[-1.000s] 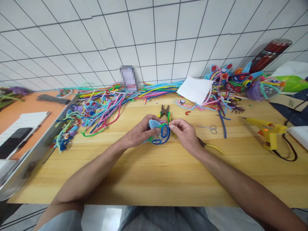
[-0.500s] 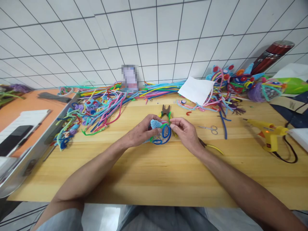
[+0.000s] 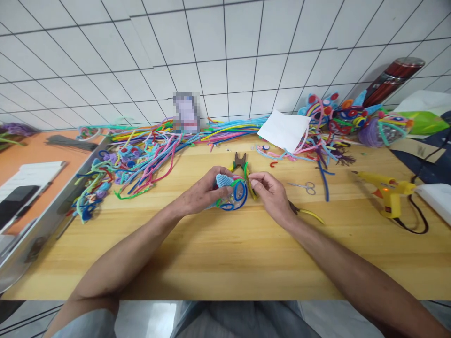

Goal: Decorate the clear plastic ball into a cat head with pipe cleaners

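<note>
My left hand is wrapped round a pipe-cleaner craft piece with a light blue cone, blue loops and green strands over a clear body. Just right of the piece is my right hand, its thumb and fingers pinched together; whatever lies between the fingertips is too small to make out. Behind the piece, pliers with yellow handles lie on the table, their jaws pointing to the wall. A second yellow-handled tool lies partly hidden by my right wrist.
Pipe cleaners heap at the back left. Scissors and a yellow glue gun lie on the right. White paper, finished colourful pieces and a red flask line the wall. A phone leans there.
My right fingertips have moved slightly away from the craft piece, leaving a small gap. The whole view has shifted a little, with objects appearing further left.
</note>
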Motion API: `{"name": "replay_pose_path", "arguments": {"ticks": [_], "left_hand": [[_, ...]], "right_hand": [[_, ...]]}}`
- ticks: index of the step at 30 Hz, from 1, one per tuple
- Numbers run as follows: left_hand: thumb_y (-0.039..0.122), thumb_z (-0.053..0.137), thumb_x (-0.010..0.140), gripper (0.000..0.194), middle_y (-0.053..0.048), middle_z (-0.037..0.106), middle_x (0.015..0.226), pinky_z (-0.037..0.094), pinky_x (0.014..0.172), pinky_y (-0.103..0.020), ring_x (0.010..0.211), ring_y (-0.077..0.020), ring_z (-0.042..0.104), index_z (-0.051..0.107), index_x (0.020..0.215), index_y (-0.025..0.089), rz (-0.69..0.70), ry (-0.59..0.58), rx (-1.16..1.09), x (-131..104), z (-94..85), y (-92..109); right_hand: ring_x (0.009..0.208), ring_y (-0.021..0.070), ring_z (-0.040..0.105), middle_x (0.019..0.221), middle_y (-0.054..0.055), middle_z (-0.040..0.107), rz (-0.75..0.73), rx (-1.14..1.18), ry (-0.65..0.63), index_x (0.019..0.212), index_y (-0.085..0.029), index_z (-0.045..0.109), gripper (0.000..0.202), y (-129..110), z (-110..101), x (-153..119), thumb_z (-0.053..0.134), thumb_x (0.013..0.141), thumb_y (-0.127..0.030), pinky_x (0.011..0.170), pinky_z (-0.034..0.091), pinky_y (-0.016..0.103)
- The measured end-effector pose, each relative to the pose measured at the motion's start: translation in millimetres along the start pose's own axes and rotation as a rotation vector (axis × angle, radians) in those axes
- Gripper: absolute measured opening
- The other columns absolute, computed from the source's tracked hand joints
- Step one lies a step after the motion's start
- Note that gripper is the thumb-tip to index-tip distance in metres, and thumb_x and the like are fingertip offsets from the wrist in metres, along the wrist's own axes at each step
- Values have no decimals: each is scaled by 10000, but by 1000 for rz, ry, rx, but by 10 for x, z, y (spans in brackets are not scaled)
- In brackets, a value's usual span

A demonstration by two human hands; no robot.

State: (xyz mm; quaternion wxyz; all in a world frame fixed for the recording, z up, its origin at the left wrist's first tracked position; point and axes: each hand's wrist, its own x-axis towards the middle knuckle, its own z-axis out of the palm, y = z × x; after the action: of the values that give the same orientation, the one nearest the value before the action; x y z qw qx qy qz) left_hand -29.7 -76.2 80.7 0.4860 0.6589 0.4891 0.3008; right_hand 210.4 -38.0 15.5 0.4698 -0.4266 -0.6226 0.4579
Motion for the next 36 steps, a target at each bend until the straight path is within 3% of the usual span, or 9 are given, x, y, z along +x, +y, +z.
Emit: {"name": "replay_pose_path", "arguments": {"ticks": [6, 17, 23, 30, 36], "left_hand": [[561, 705, 991, 510, -83, 699, 1313, 559, 947, -369, 1089, -219, 653, 532, 1328, 220, 25, -15, -57, 11, 4, -31], [539, 688, 1006, 493, -71, 691, 1256, 550, 951, -368, 1133, -235, 634, 559, 1356, 216, 49, -4, 46, -9, -5, -13], [520, 681, 1002, 475, -69, 681, 1232, 545, 937, -367, 1119, -233, 626, 553, 1345, 217, 41, -24, 51, -12, 1, 15], [526, 677, 1004, 472, -84, 660, 1325, 546, 981, -383, 1183, -245, 625, 547, 1339, 221, 41, 14, 26, -12, -1, -12], [530, 677, 1008, 465, -77, 673, 1292, 542, 983, -386, 1170, -245, 633, 569, 1340, 223, 37, 34, 45, -7, -18, -35]], "right_hand": [[851, 191, 698, 959, 26, 806, -52, -79, -56, 1027, -236, 794, 206, 2, 4, -40, 661, 952, -376, 780, 536, 325], [766, 170, 691, 874, 16, 786, -88, -60, -52, 943, -218, 752, 162, -58, 41, 35, 695, 940, -369, 721, 533, 304], [786, 178, 687, 859, 23, 757, -295, -227, -38, 928, -232, 740, 121, -85, 21, 9, 654, 1005, -269, 727, 545, 310], [1104, 237, 731, 1148, 92, 778, -450, -286, -32, 1199, -261, 777, 263, 23, 63, -123, 536, 1096, -238, 969, 611, 423], [1238, 251, 700, 1287, 86, 757, -286, -107, -84, 1342, -300, 781, 337, 53, 46, -175, 543, 1106, -333, 1091, 592, 451]]}}
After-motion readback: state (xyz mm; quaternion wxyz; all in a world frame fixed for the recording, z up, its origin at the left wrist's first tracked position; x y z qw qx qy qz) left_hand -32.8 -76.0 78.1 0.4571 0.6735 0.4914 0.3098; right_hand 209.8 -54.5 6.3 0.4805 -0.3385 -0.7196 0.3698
